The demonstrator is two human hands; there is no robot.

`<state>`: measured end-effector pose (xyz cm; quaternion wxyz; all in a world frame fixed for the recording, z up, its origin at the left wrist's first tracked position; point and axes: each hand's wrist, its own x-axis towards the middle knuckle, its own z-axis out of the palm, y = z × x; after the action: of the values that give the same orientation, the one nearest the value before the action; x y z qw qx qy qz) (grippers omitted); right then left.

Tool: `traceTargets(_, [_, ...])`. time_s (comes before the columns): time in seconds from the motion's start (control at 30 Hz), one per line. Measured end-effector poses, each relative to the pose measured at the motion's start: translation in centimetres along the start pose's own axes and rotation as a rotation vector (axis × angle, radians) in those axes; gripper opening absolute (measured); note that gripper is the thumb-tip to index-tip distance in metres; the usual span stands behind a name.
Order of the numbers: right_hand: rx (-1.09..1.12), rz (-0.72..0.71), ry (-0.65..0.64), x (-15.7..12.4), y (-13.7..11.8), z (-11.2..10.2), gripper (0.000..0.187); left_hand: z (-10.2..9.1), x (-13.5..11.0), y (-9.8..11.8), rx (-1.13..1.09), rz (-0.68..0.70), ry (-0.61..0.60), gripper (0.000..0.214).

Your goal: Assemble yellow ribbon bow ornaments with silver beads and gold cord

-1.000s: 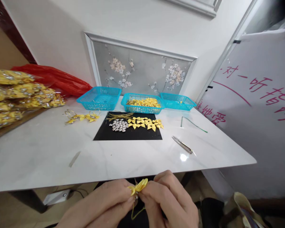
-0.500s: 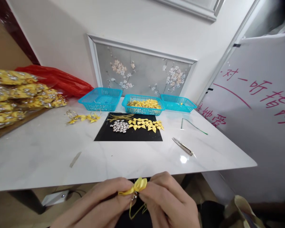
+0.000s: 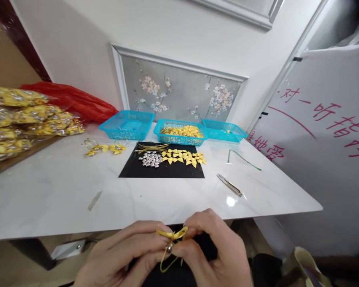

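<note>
The bow [image 3: 173, 235] has tipped edge-on in front of the table [image 3: 56, 195]. The left hand [image 3: 128, 249], fingers curled, pinches its left end; the right hand [image 3: 218, 249] arches, thumb beside the bead [image 3: 169, 248], grip unclear.

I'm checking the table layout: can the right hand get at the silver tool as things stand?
Probably yes: between the right hand and the silver tool nothing visible blocks the way, though that hand is occupied at the yellow bow.

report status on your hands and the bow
Left hand pinching yellow bow; right hand touching it. Silver bead just below, cord looped beneath. Nothing visibly in the way.
</note>
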<state>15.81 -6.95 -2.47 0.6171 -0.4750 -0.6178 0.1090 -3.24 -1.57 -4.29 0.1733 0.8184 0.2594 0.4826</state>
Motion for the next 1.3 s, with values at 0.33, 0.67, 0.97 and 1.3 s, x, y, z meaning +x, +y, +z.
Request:
traceTargets(0.33, [0.747,0.668,-0.686,3.9,2.7,-0.1,0.051,0.7,1.5,0.9,-0.327,-0.282,-0.139,0.027])
traceTargets(0.67, [0.792,0.715,-0.855,4.9,4.3,-0.2,0.051,0.0,1.8,0.3,-0.539,-0.679,-0.236,0.012])
traceTargets(0.97, [0.972,0.785,-0.928,4.2,6.4,1.3,0.045,0.2,1.2,-1.0,-0.832,-0.839,-0.339,0.004])
traceTargets(1.3, [1.165,0.922,-0.490,4.4,7.4,2.9,0.043,0.3,0.9,-1.3,-1.019,-0.799,-0.317,0.011])
